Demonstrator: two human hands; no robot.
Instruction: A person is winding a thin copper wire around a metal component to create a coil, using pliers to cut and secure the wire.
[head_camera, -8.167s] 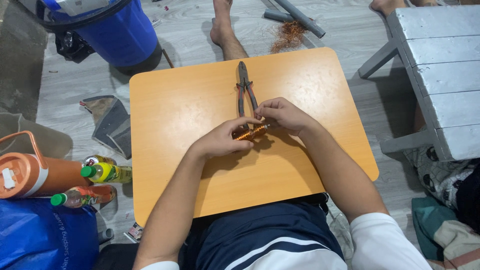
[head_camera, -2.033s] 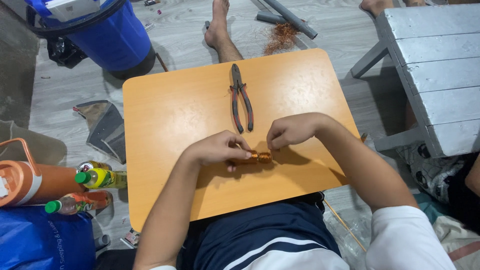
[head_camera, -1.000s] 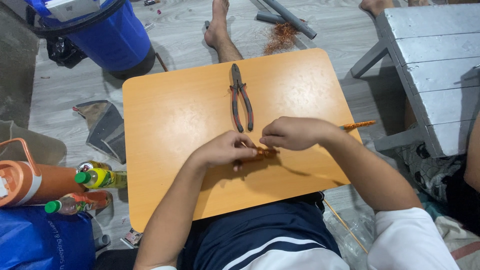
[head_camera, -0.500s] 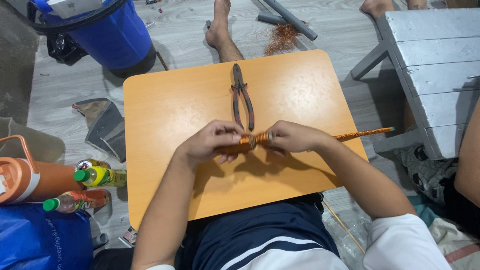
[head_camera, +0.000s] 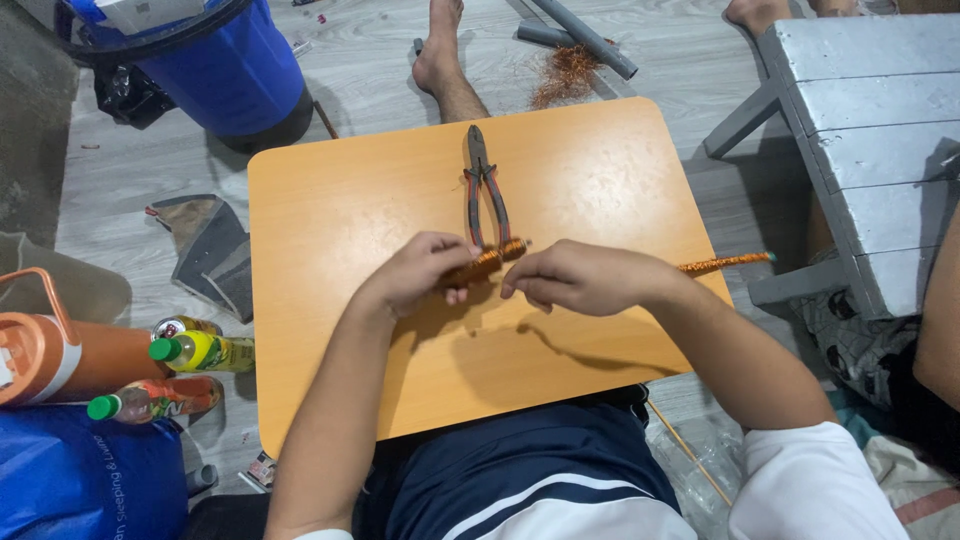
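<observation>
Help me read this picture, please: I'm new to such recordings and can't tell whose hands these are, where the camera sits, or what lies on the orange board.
The camera sits on a person's head and looks down, so both arms belong to the wearer. There is one view only. The left hand and right hand together hold a thin rod wound with copper-coloured wire; its far end sticks out past the right wrist. Both hands' fingers are closed on it. On the orange tabletop lie pliers, just beyond the hands. Beside the table, on the floor, are a blue bucket, bottles, loose copper wire, someone else's foot, and a grey bench.
</observation>
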